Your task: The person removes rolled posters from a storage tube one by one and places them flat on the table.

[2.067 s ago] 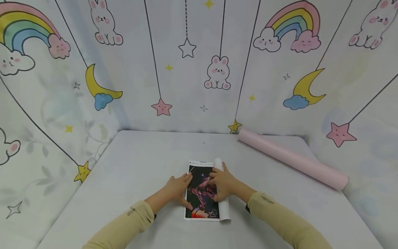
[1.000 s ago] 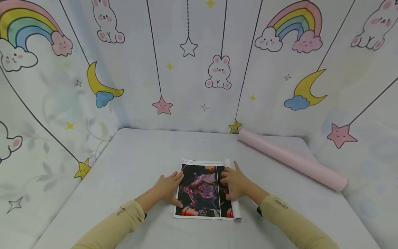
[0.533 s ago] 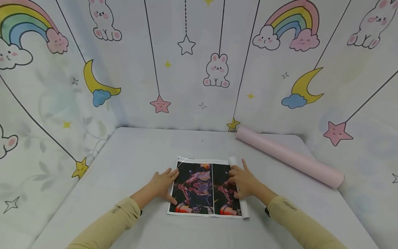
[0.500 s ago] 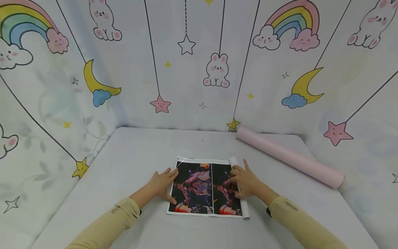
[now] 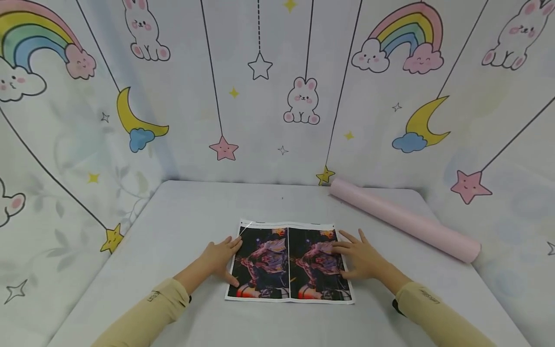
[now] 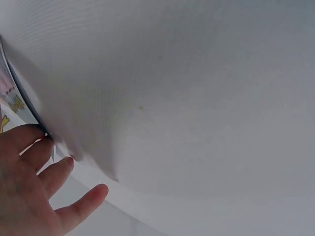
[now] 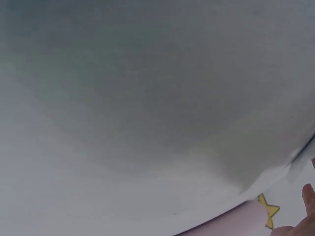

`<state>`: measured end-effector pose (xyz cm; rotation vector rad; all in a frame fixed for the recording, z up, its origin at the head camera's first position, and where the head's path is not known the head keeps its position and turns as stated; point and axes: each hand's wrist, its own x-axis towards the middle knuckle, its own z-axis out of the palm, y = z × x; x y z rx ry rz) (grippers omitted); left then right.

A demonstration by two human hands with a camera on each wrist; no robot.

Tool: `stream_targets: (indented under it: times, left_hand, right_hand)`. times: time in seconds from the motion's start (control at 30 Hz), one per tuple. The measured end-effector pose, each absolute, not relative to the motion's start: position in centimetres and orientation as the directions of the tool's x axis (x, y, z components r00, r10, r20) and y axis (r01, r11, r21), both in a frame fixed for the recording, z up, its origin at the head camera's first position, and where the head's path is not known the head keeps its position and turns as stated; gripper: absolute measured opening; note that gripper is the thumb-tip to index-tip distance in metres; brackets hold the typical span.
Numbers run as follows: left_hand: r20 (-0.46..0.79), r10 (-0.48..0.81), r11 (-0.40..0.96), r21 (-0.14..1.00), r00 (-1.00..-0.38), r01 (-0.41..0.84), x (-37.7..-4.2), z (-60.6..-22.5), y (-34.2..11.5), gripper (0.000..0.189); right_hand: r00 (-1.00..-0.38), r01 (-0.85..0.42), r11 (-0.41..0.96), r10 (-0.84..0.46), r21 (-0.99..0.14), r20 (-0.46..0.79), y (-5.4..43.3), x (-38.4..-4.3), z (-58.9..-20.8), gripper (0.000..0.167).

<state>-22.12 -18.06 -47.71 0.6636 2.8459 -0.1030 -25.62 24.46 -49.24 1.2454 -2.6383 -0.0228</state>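
A printed paper sheet [image 5: 289, 287] lies spread on the white table in the head view, two matching dark pictures side by side with a white line between them. At its left edge rests my left hand [image 5: 220, 258], fingers on the upper corner and thumb lower down. My right hand [image 5: 364, 255] lies with spread fingers over the right edge, fingertips on the picture. In the left wrist view, my left hand [image 6: 29, 177] shows with separated fingers at the paper's edge. Only part of my right hand [image 7: 305, 216] enters the right wrist view.
A pink roll [image 5: 405, 220] lies slanted on the right side of the white table [image 5: 204, 202]. Behind the table's back edge hangs a cloth backdrop [image 5: 260, 120] printed with rabbits, stars, moons and rainbows.
The sheet has unrolled to the right, and its rolled right end now lies spread out. My right hand has moved right and its fingers have spread; the left hand has shifted slightly left.
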Motion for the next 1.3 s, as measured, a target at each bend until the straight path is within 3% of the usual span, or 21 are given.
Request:
stream_targets:
  times: [0.2,0.73,1.3]
  left_hand:
    - [-0.216,0.426,0.899,-0.003,-0.878,0.437,-22.3,-47.9,-18.1,0.119]
    - [-0.222,0.402,0.914,0.044,-0.888,0.403,-22.1,-48.2,-17.7,0.117]
    - [-0.252,0.361,0.91,-0.114,-0.898,0.398,-22.2,-47.4,-16.9,0.119]
  right_hand:
    - [-0.699,-0.707,0.704,-0.71,0.062,0.085,26.0,-25.3,-49.6,0.077]
    - [-0.679,-0.733,0.68,-0.732,0.014,0.056,27.1,-25.2,-50.7,0.083]
    - [-0.718,-0.695,0.719,-0.694,-0.005,-0.054,26.3,-24.9,-49.3,0.087]
